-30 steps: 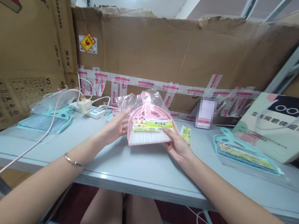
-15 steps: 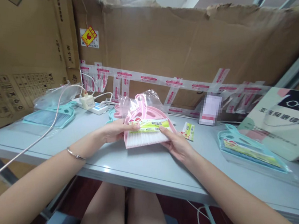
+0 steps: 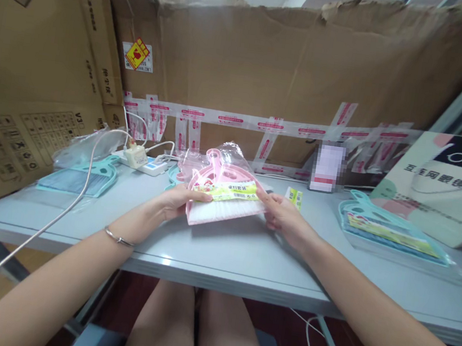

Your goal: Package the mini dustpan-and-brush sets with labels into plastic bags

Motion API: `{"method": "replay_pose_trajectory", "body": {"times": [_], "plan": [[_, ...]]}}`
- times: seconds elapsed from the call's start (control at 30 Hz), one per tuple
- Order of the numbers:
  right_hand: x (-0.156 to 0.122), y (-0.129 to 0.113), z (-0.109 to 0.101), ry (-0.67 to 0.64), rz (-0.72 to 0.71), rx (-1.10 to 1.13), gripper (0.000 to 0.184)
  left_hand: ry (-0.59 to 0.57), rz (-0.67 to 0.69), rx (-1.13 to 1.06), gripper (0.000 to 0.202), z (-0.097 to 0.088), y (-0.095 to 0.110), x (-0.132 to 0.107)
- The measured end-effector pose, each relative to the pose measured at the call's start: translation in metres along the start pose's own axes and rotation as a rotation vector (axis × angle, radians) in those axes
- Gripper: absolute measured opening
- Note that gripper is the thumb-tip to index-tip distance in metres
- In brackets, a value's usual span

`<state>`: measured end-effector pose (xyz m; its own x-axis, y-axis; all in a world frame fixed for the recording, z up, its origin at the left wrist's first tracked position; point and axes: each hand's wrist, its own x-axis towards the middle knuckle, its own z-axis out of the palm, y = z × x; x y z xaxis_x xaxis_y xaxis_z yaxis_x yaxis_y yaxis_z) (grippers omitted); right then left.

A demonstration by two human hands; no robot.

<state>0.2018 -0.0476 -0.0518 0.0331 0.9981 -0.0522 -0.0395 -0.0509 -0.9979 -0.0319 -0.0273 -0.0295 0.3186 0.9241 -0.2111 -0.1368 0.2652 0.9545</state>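
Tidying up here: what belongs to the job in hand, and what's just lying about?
Likely job:
held pink plastic dustpan set
yellow-green printed label
left teal plastic dustpan set
right teal set

Likely lying about:
white rectangular power strip
pale rectangular glasses-printed bag

A power strip [image 3: 155,167] lies left of the held dustpan [image 3: 231,174], a bag [image 3: 436,194] right, a carton [image 3: 237,60] behind.

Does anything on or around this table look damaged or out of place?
The cardboard panel behind the table has a ragged, torn-looking top edge. A white cable slants loosely across the left side, looking untidy. The held pink dustpan set shows no obvious damage.
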Motion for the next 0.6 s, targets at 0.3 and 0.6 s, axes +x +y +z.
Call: {"method": "replay_pose_trajectory", "body": {"times": [0.3,0.6], "plan": [[-0.009,-0.015,0.0,-0.338,-0.061,0.32,0.059,-0.06,0.004,-0.028,0.037,-0.009,0.004,0.002],[0.002,-0.003,0.003,-0.041,0.03,0.22,0.006,-0.056,0.017,-0.01,0.033,-0.008,0.005,0.0]]}}
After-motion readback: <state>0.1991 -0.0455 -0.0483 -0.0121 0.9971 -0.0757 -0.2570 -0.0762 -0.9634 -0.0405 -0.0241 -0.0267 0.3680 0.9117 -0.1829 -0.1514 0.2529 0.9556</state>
